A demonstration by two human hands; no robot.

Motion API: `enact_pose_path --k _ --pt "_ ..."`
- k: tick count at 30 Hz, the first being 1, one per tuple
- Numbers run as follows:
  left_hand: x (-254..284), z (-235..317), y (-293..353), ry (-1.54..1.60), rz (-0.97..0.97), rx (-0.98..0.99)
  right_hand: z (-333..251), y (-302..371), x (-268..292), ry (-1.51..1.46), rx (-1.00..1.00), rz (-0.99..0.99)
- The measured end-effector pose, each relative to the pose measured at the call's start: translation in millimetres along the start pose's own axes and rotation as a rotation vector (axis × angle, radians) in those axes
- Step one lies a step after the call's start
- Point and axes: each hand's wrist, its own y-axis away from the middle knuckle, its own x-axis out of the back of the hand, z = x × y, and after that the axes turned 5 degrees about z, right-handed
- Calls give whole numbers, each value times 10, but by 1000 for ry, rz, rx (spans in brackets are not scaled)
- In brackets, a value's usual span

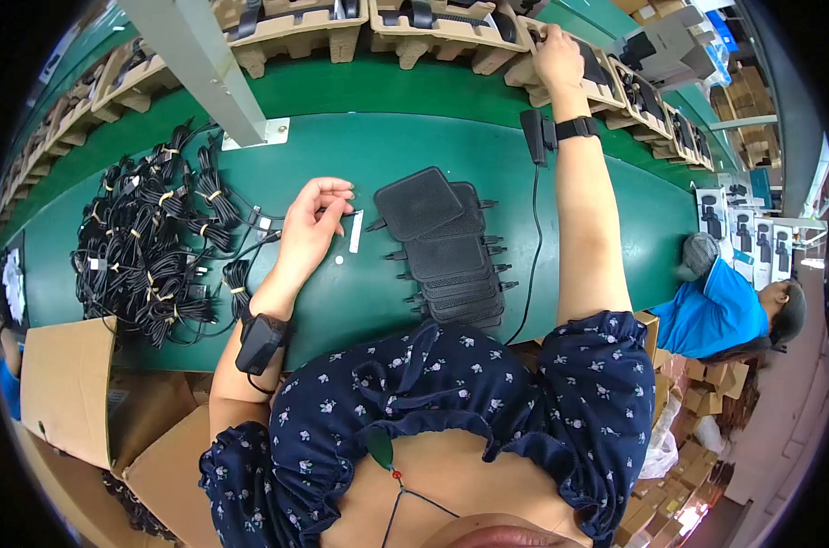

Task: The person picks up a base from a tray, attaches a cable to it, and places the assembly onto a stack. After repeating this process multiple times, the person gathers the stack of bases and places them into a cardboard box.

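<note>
My left hand (316,219) is over the green bench with thumb and fingers pinched together on a thin black cable (358,213). A white label strip (356,233) hangs beside the fingertips. To the right of that hand lies an overlapping stack of flat black rectangular pads (446,260) with short cable stubs at their sides. My right arm stretches to the far right, where my right hand (559,59) reaches into a brown moulded tray (517,71). Its fingers are bent down over black contents; what they grip is hidden. Each wrist wears a strapped black device.
A heap of bundled black cables (150,242) covers the bench's left. Several moulded trays (291,38) line the raised far ledge, behind a grey metal post (200,68). An open cardboard box (68,393) stands near left. A person in blue (720,310) is at the right.
</note>
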Motion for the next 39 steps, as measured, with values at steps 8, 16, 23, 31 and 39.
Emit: enact_pose_path --k 8,16,23,31,39 --pt "34 -23 49 -58 24 22 -1221 612 1402 -179 335 -681" --pt "-111 75 65 -472 -7 -294 -1280 1272 1438 -355 427 -1010" --pt "-82 103 91 -580 8 -441 -1351 1335 1397 -687 196 -953" --pt "523 494 -66 -925 668 -728 -1118 729 1289 -1107 -199 -729" --pt "1019 503 8 -1464 744 -216 -1369 1093 1099 -441 401 -866"
